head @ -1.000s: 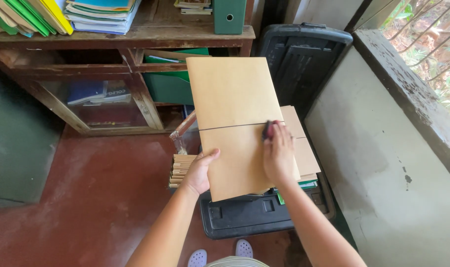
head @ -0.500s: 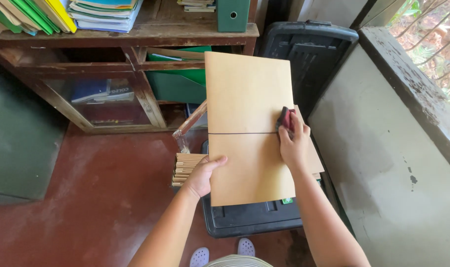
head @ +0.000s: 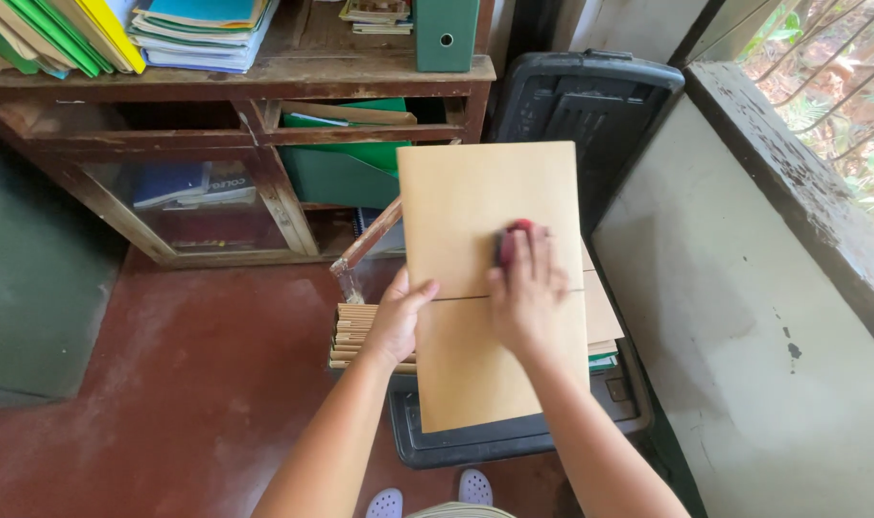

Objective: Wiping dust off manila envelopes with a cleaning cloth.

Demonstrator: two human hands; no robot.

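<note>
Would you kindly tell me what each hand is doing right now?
Left hand: grips the left edge of the brown cardboard sheet.
Right hand: presses a small red object onto the sheet.

Red floor [head: 149, 384], wooden shelf [head: 245, 77], pale wall [head: 744, 317], daylit window [head: 830, 86]

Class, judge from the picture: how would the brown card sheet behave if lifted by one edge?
The card sheet lies flat and straight beyond its support, so it is probably fairly stiff. It looks thin, so likely light. A line crosses it near the left hand and right hand; it may bend there.
</note>
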